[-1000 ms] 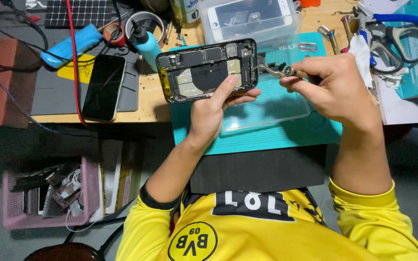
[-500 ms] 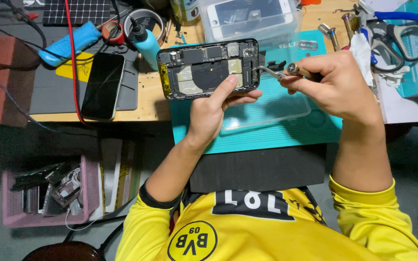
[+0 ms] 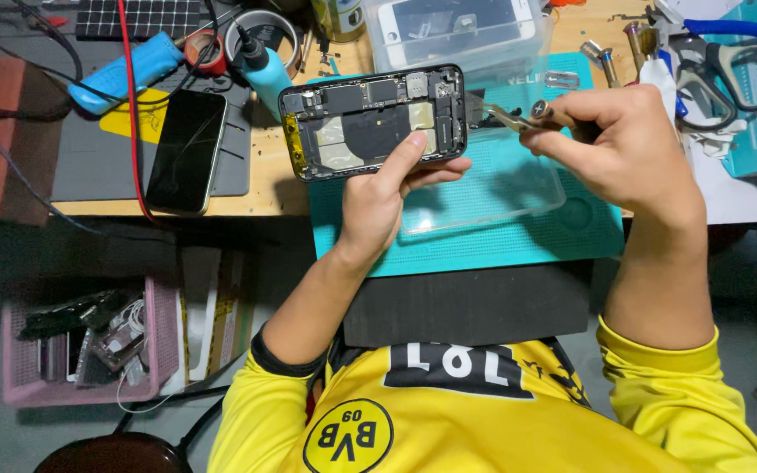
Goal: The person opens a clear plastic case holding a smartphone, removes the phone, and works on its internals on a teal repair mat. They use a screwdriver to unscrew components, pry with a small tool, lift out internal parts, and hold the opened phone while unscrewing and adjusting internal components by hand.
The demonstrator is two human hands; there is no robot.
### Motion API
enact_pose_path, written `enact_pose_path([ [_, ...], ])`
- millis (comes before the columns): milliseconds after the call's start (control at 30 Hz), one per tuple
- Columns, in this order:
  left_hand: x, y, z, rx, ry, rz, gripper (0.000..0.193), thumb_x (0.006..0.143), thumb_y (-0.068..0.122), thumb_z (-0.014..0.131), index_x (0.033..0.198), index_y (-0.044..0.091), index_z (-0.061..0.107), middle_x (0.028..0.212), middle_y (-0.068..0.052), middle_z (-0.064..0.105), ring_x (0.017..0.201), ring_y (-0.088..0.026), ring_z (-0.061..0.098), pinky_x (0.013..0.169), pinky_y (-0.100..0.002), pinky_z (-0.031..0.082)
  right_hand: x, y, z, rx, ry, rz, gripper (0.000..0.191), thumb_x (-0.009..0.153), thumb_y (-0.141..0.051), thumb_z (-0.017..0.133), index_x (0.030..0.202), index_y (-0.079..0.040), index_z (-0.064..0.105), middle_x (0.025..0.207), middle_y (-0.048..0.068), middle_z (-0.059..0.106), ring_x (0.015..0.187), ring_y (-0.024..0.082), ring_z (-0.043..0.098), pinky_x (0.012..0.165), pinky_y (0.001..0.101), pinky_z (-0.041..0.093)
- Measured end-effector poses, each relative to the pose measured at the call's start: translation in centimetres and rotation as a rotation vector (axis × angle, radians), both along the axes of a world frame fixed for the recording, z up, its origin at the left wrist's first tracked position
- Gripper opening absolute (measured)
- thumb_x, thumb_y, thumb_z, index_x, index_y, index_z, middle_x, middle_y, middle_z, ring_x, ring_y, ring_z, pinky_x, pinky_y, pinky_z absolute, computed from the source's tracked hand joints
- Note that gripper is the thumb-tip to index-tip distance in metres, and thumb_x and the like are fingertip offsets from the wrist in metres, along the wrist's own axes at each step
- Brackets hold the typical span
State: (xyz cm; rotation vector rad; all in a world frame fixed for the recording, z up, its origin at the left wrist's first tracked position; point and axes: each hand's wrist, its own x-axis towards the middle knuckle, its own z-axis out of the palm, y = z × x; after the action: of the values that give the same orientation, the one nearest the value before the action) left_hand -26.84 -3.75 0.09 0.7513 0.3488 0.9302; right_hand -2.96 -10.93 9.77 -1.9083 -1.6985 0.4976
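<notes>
Metal tweezers (image 3: 505,116) remain at the opened phone (image 3: 374,123), barely shifted.

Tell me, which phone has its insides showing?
The opened phone in the left hand. The black phone on the grey mat is closed.

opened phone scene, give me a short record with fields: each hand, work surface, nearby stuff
left hand: left hand holds the opened phone, internals facing up
right hand: right hand grips tweezers, tips at the phone's right edge
surface: teal mat on a wooden desk
nearby: black phone lying flat to the left, scissors to the right, pink basket on the floor
</notes>
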Motion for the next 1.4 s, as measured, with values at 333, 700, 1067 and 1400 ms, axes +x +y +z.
enact_pose_path([
  [333, 0.0, 0.0, 0.1, -0.01, -0.004, 0.039, 0.034, 0.11, 0.017, 0.051, 0.125, -0.012, 0.064, 0.11, -0.022, 0.074, 0.1, -0.031, 0.076, 0.092, -0.041, 0.063, -1.6, 0.4, -0.8, -0.094, -0.421, 0.122, 0.026, 0.083, -0.025, 0.081, 0.1, -0.006, 0.08, 0.083, 0.02, 0.071, 0.077, 0.04, 0.066, 0.07, 0.0462, 0.052],
  [700, 0.0, -0.1, 0.0, 0.036, 0.047, 0.074, 0.039, 0.111, 0.021, 0.051, 0.125, -0.013, 0.065, 0.111, -0.021, 0.075, 0.102, -0.028, 0.076, 0.096, -0.039, 0.061, -3.3, -0.6, 2.4, 0.404, 0.273, 0.116, 0.007, 0.099, -0.003, 0.067, 0.1, 0.002, 0.071, 0.09, 0.013, 0.066, 0.075, 0.016, 0.067, 0.066, 0.0287, 0.051],
  [1067, 0.1, -0.4, 0.1, 0.105, 0.046, 0.158, 0.035, 0.112, 0.015, 0.049, 0.128, -0.012, 0.063, 0.112, -0.018, 0.073, 0.101, -0.027, 0.075, 0.094, -0.039, 0.064, -4.2, -0.7, -0.7, 0.659, 0.041, 0.303, 0.013, 0.106, 0.0, 0.08, 0.11, 0.004, 0.068, 0.101, 0.016, 0.072, 0.089, 0.023, 0.071, 0.079, 0.0291, 0.056],
  [1400, 0.0, -0.4, 0.4, 0.106, 0.067, 0.142, 0.034, 0.112, 0.015, 0.049, 0.124, -0.012, 0.065, 0.11, -0.019, 0.075, 0.101, -0.025, 0.075, 0.094, -0.038, 0.063, -4.7, -0.6, -0.3, 0.664, 0.01, 0.311, 0.015, 0.102, -0.002, 0.081, 0.108, 0.003, 0.068, 0.103, 0.016, 0.072, 0.089, 0.025, 0.071, 0.08, 0.0304, 0.055],
])
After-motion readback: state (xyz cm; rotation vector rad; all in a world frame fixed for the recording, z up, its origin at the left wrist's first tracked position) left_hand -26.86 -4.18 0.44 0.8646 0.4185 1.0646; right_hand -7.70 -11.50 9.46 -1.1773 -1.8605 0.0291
